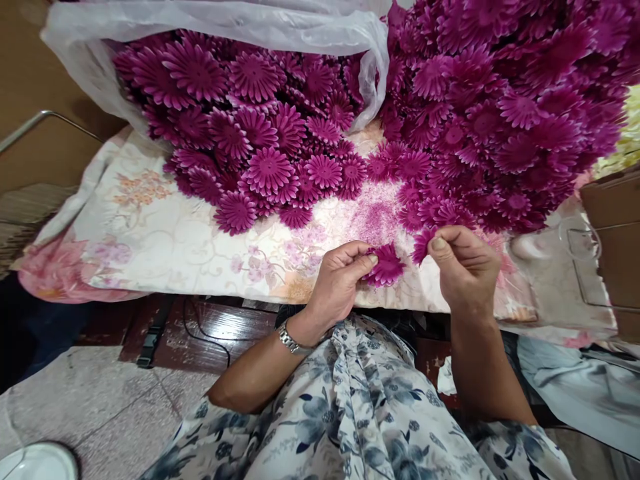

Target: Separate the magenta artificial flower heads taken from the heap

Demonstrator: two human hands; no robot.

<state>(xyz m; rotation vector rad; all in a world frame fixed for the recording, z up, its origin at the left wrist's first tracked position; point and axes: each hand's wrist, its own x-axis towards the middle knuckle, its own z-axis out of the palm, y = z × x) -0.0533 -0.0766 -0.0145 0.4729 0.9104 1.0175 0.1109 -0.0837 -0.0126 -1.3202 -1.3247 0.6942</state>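
Note:
My left hand [345, 277] pinches the edge of a purple artificial flower head [389, 265] between thumb and fingers, just above the front of the cloth. To its right, my right hand [465, 267] is closed on another purple flower head [423, 247], partly hidden by the fingers. A short gap separates the two pieces. Beyond my hands lies a large heap of loose purple flower heads [480, 127] at the right. More flower heads [270, 170] spill towards me from a clear plastic bag [220, 30] at the left.
A flower-patterned cloth [190, 247] covers the work surface, with purple specks scattered near the middle. Cardboard boxes [615, 227] stand at the right, beside clear plastic [555, 267]. At lower left, a white round object [37, 461] sits on the tiled floor [120, 400].

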